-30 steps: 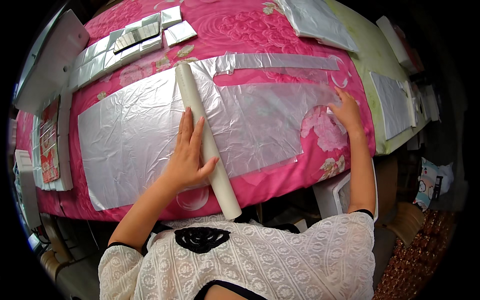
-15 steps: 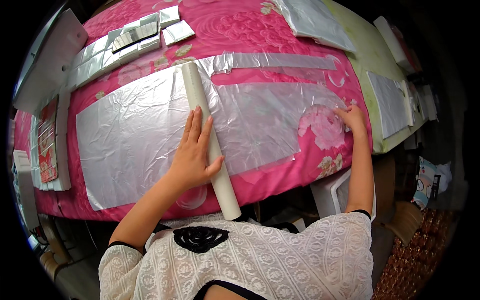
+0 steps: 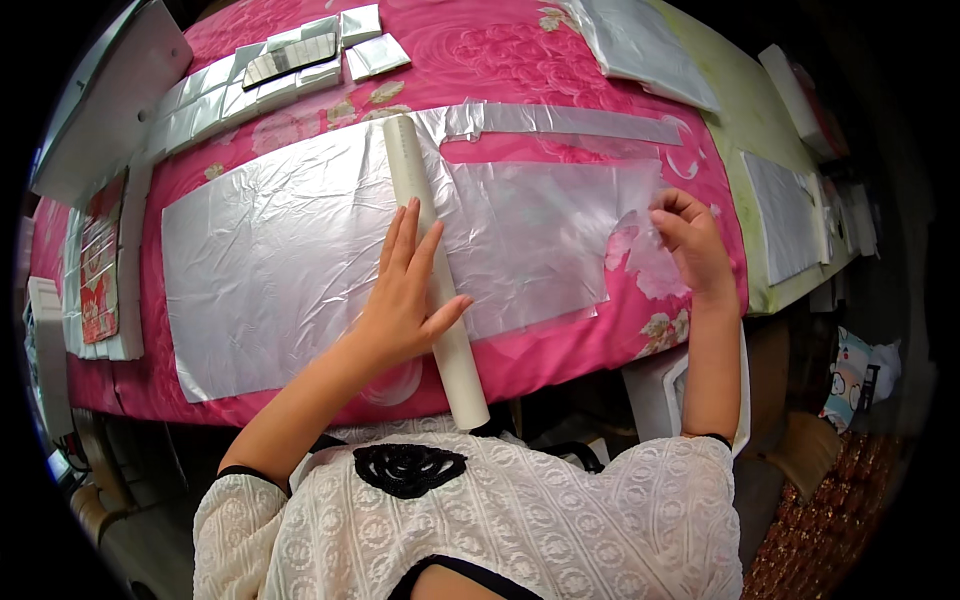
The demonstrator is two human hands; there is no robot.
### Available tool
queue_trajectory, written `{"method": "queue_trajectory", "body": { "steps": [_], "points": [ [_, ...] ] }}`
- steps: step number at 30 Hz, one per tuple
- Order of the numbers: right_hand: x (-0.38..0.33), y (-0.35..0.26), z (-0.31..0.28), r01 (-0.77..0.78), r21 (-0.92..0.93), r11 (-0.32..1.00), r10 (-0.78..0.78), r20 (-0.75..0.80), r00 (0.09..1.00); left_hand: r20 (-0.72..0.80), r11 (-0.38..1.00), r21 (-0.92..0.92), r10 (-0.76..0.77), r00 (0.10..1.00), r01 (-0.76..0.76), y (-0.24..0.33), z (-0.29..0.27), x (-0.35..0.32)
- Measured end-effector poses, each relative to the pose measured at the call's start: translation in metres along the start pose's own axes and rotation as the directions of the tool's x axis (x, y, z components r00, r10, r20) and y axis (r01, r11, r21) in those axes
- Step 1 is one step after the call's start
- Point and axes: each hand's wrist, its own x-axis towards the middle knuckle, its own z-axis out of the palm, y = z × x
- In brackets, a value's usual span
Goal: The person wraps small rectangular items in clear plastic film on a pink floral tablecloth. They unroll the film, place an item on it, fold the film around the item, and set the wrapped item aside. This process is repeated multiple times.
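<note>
A wide sheet of clear plastic film lies spread across the table, crinkled and shiny. Across its middle rests a long off-white tube, its near end reaching past the table's front edge. My left hand presses on the tube with its fingers spread and thumb out. At the film's right end, my right hand is closed in a pinch on the edge of the film, which rises slightly toward the fingertips. Along the film's far side runs a narrow plastic strip, with a gap between the two toward the right.
Pink flowered cloth covers the table. Small silvery packets stand in rows at the far left, a phone on top. A white box stands beside them. Folded plastic sheets lie far right; a white bin stands below the edge.
My right hand has moved slightly left and up, drawing the film's right end with it. My left hand stays on the tube. The whole view has shifted a little.
</note>
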Motion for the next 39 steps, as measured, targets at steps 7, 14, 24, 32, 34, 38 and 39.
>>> {"method": "queue_trajectory", "body": {
  "steps": [7, 14, 24, 32, 34, 38, 39],
  "points": [
    [-0.051, 0.017, 0.191, 0.341, -0.238, 0.910, -0.123, 0.630, 0.767, 0.597, 0.211, -0.739, -0.235, 0.767, 0.639, 0.005, -0.051, -0.007],
    [-0.080, 0.032, 0.210, 0.479, -0.239, 0.845, -0.173, 0.724, 0.668, 0.642, 0.178, -0.611, -0.459, 0.614, 0.771, -0.050, -0.101, -0.056],
    [-0.113, 0.057, 0.191, 0.134, -0.883, 0.450, 0.208, 0.249, 0.946, 0.535, 0.212, -0.486, -0.695, 0.480, 0.848, -0.145, -0.197, -0.115],
    [-0.109, 0.057, 0.179, -0.002, -0.781, 0.624, 0.276, 0.218, 0.936, 0.516, 0.215, -0.381, -0.758, 0.399, 0.899, -0.178, -0.220, -0.128],
    [-0.108, 0.058, 0.178, 0.008, -0.785, 0.619, 0.272, 0.223, 0.936, 0.516, 0.246, -0.342, -0.757, 0.400, 0.907, -0.187, -0.229, -0.135],
    [-0.108, 0.056, 0.178, 0.019, -0.789, 0.614, 0.271, 0.233, 0.934, 0.368, 0.542, 0.075, -0.795, 0.482, 0.837, -0.187, -0.246, -0.135],
    [-0.107, 0.055, 0.178, 0.019, -0.789, 0.615, 0.273, 0.235, 0.933, 0.284, 0.597, 0.257, -0.798, 0.531, 0.760, -0.179, -0.248, -0.130]
  ]
}}
